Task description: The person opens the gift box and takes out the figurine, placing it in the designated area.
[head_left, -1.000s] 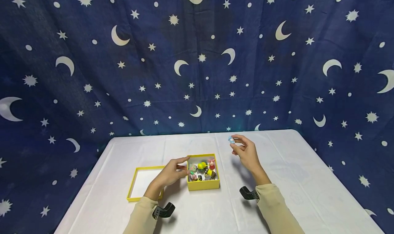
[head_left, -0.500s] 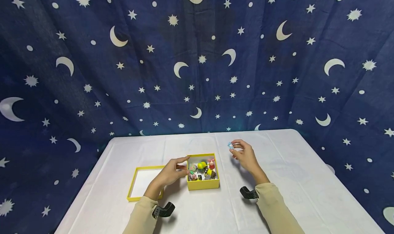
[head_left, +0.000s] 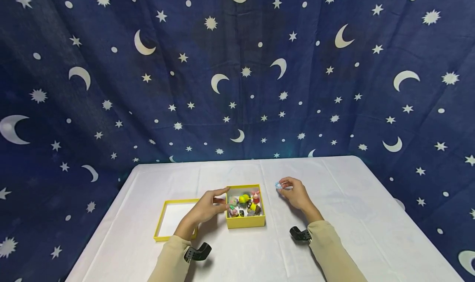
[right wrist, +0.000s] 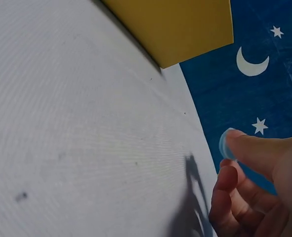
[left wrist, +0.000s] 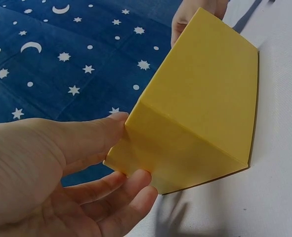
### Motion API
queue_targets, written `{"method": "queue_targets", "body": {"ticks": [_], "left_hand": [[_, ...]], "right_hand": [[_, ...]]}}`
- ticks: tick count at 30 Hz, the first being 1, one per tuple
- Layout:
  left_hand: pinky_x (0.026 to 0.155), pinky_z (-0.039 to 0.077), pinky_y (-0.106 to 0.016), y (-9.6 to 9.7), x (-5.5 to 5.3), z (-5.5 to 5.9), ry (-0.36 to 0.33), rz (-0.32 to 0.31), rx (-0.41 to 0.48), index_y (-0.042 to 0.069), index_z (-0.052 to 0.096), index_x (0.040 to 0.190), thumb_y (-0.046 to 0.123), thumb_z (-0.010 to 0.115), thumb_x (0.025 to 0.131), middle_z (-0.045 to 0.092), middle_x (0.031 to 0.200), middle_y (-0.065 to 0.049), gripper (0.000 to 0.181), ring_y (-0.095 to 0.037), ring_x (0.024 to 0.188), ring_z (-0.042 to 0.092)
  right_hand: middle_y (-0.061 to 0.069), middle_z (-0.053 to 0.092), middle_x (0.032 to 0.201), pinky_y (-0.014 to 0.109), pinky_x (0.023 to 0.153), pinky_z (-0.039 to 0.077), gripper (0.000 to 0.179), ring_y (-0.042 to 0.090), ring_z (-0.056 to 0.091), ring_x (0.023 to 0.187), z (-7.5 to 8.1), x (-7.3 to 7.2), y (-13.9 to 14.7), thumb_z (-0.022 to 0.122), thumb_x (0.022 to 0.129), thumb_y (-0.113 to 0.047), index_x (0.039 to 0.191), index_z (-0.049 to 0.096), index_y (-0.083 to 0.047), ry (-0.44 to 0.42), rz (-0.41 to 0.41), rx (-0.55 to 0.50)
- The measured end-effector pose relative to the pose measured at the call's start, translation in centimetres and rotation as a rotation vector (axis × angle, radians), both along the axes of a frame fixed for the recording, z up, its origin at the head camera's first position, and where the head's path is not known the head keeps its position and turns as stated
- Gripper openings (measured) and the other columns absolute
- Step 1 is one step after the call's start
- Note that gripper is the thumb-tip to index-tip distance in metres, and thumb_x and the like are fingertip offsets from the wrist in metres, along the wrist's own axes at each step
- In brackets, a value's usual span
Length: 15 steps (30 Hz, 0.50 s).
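A small yellow box (head_left: 245,222) stands uncovered on the table, with several little toy figurines (head_left: 243,199) inside. My left hand (head_left: 205,208) rests against the box's left side, fingers fairly straight. In the left wrist view the thumb (left wrist: 99,131) touches the rim and the other fingertips (left wrist: 140,178) lie at the outer wall. Off to the box's right, my right hand (head_left: 297,195) pinches a small light blue and white figurine (head_left: 278,185) between thumb and fingers. Only a blue edge of that figurine (right wrist: 226,143) shows past the thumb in the right wrist view.
The yellow-rimmed white lid (head_left: 173,219) lies left of the box, partly behind the left forearm. White cloth covers the table (head_left: 334,183). A dark blue curtain (head_left: 178,88) with moons and stars hangs behind it. Black wrist mounts (head_left: 300,234) sit on both wrists.
My right hand has lowered toward the table and come slightly nearer, still pinching the light blue figurine. The left hand, box and lid stay where they were.
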<state>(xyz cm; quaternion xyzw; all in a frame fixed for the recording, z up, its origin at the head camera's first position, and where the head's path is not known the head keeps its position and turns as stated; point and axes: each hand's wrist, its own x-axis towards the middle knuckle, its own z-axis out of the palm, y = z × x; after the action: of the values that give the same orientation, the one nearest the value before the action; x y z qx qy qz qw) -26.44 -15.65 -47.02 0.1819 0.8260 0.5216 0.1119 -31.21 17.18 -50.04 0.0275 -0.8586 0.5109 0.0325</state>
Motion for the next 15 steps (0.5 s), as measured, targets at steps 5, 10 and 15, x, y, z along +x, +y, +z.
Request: {"method": "queue_targets", "body": {"ticks": [5, 10, 15], "left_hand": [[0.091, 0.054, -0.042, -0.02, 0.14, 0.18, -0.005, -0.002, 0.012, 0.008, 0.045, 0.145, 0.010, 0.065, 0.091, 0.040, 0.153, -0.016, 0.057, -0.038, 0.121, 0.059], [0.092, 0.054, -0.040, -0.06, 0.05, 0.05, -0.001, -0.003, -0.002, 0.011, 0.046, 0.145, 0.011, 0.065, 0.091, 0.040, 0.154, -0.014, 0.057, -0.036, 0.121, 0.059], [0.090, 0.054, -0.036, -0.12, 0.02, -0.04, -0.003, -0.007, -0.020, 0.011, 0.045, 0.145, 0.011, 0.064, 0.091, 0.041, 0.153, -0.013, 0.057, -0.034, 0.121, 0.059]], "right_hand": [[0.015, 0.066, 0.089, 0.021, 0.060, 0.049, 0.022, 0.014, 0.058, 0.078, -0.16, 0.18, -0.12, 0.072, 0.081, 0.001, 0.103, 0.066, 0.001, -0.005, -0.013, 0.053], [0.012, 0.069, 0.086, 0.024, 0.070, 0.045, 0.022, 0.016, 0.059, 0.080, -0.35, 0.38, -0.32, 0.074, 0.079, -0.002, 0.100, 0.067, -0.001, -0.019, -0.023, 0.144], [0.009, 0.068, 0.084, 0.026, 0.075, 0.042, 0.024, 0.015, 0.057, 0.078, -0.49, 0.42, -0.47, 0.074, 0.078, -0.001, 0.100, 0.067, -0.001, -0.052, -0.033, 0.164]]}}
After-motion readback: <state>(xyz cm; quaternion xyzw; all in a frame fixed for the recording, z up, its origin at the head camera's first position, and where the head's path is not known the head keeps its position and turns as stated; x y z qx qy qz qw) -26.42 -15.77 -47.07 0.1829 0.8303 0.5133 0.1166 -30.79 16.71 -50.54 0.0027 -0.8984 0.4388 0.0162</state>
